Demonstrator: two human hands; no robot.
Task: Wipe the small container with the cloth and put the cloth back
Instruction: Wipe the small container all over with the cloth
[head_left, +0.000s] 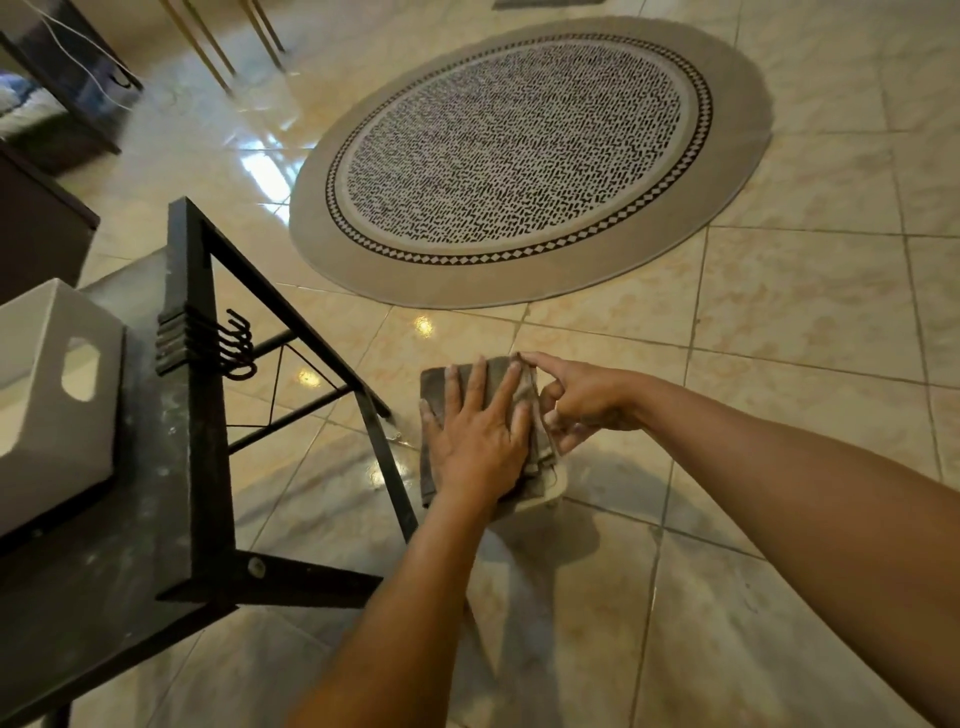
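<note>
Lay on glossy beige marble-look floor tiles (779, 322): a round grey rug with a black-and-white dashed centre (524, 150), beside a dusty black metal-framed table (192, 467) bearing a white plastic box with a handle cut-out (47, 405).

Black rack (208, 415) crowds left; floor (779, 415) right open.

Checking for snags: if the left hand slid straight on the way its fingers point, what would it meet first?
Probably nothing: beyond the cloth under the left hand lies bare floor, then the round rug.
</note>
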